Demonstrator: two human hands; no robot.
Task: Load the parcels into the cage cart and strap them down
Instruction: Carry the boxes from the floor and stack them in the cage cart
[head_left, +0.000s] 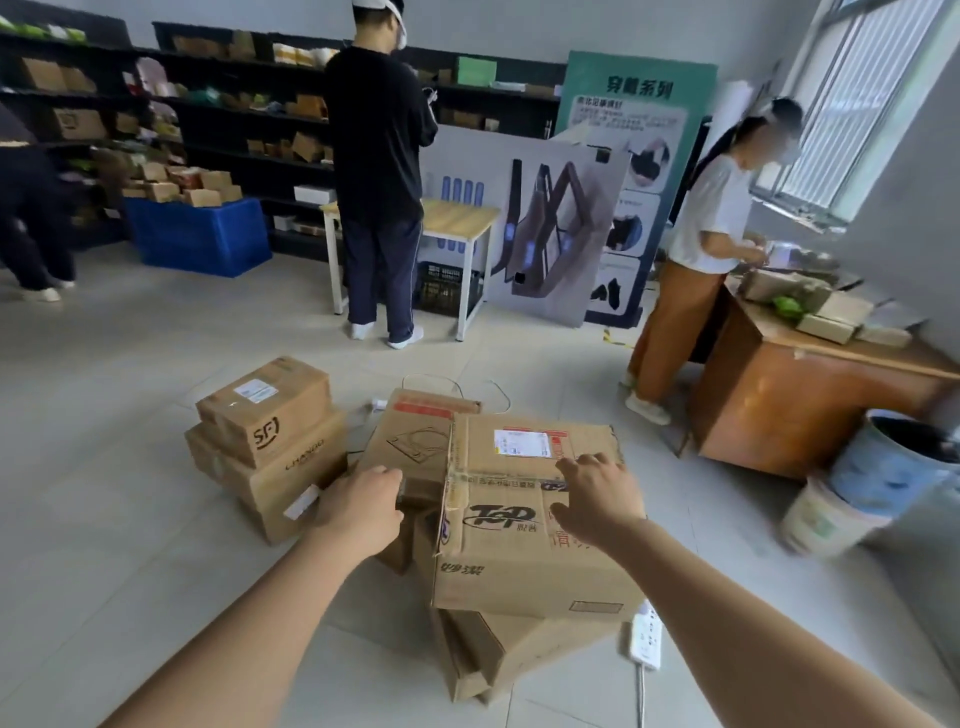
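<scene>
The Top-printed cardboard box (524, 525) sits lower centre, perched on another carton (498, 649) on the tiled floor. The right hand (597, 499) rests on its lid, fingers loosely bent, grasping nothing. The left hand (358, 512) is at its left edge, fingers hidden, so I can't tell the hold. An SF-marked box stack (265, 441) stands to the left, a power strip (647, 636) lower right.

I have one view, the head camera. It looks forward and down, wide-angled, onto the Top-printed carton (524, 551) from close above. Beyond the carton it takes in the floor (130, 415) and the shelving (234, 130) well behind.
</scene>
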